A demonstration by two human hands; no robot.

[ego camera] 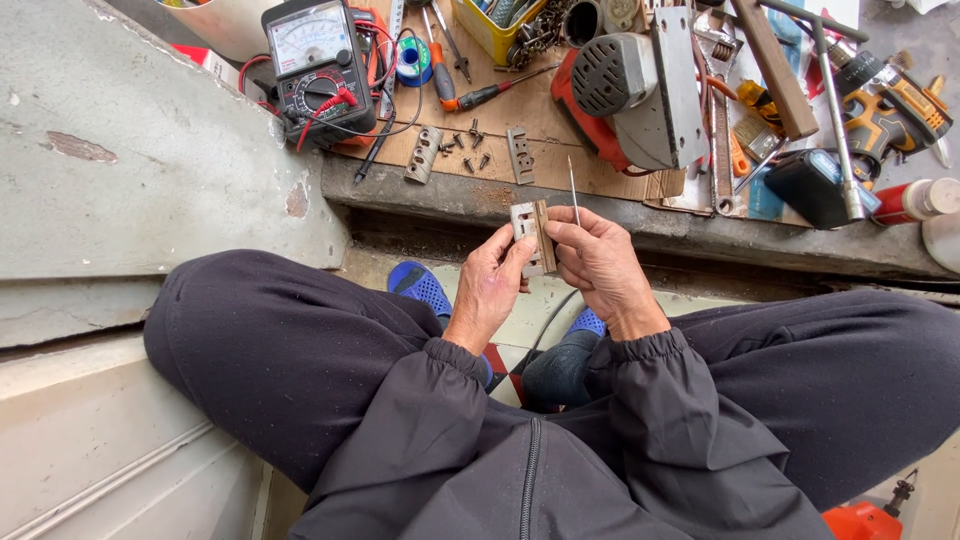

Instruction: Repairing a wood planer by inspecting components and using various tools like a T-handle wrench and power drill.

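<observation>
Both my hands meet above my lap, close to the concrete ledge. My left hand (490, 282) grips a small metal block with a thin brown blade-like plate (533, 235) against it, holding it upright. My right hand (598, 262) pinches the same part from the right side and also holds a thin metal rod (573, 188) that sticks up past the fingers.
On a wooden board (545, 135) ahead lie an electric planer (630, 90), an analog multimeter (318, 65) with red leads, an orange-handled screwdriver (490, 93), loose screws (468, 145), two metal plates and a cordless drill (885, 105). A concrete slab (140, 150) rises at left.
</observation>
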